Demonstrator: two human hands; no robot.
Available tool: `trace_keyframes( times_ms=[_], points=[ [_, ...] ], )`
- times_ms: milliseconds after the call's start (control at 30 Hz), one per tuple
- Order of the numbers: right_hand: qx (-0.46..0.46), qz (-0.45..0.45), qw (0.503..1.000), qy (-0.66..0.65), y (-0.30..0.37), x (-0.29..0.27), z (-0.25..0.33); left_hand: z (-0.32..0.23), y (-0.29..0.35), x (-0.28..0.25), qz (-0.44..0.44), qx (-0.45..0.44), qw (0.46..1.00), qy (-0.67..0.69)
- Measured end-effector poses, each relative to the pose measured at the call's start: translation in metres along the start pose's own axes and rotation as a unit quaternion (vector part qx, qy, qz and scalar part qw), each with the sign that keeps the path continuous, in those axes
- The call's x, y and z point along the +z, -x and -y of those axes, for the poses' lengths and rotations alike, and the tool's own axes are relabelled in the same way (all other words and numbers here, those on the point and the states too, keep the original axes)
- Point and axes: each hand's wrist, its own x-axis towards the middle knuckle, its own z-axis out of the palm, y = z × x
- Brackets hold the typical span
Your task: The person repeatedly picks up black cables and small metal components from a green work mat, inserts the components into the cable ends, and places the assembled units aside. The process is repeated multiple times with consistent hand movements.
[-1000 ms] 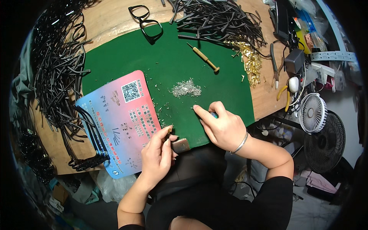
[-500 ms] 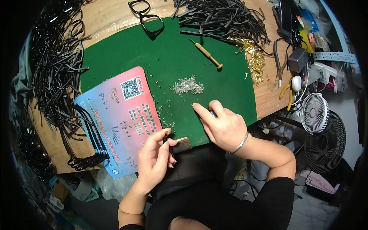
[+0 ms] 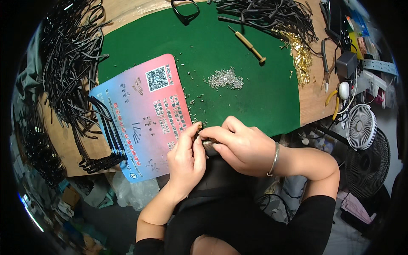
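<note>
My right hand (image 3: 240, 146) has come off the green mat (image 3: 255, 89) | both hands pinch a small dark part (image 3: 209, 145) at its near edge (fitting, I judge) | left hand (image 3: 187, 159) steadies.

Black short sleeves, silver bangle (image 3: 275, 159) on right wrist.

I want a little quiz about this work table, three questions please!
1. True or false: both hands meet at the near edge of the green mat.
2. What lies nearer the pile of small silver parts: A) the wooden-handled screwdriver, B) the white fan?
3. Fill in: the right hand wears a ____ on its wrist.

Key: 1 true. 2 A. 3 bracelet. The left hand and the right pinch one small part between them.
</note>
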Motion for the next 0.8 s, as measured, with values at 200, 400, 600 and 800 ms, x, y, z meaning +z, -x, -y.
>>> trace_keyframes(
  times_ms=[200,400,600,800],
  points=[
    [-0.004,-0.012,0.995,0.1,0.001,0.005,0.004,0.003,-0.002,0.007,-0.063,0.101,0.99,-0.079],
    [-0.038,-0.038,0.983,0.177,0.0,0.013,0.005,0.005,0.0,0.008,-0.069,0.113,0.984,-0.122],
    [0.258,0.205,0.884,-0.332,-0.025,-0.022,0.003,0.004,-0.003,0.006,-0.054,0.107,0.987,-0.111],
    [0.159,0.154,0.949,-0.226,-0.024,-0.013,0.001,0.002,-0.002,0.002,-0.024,0.063,0.994,-0.089]
  ],
)
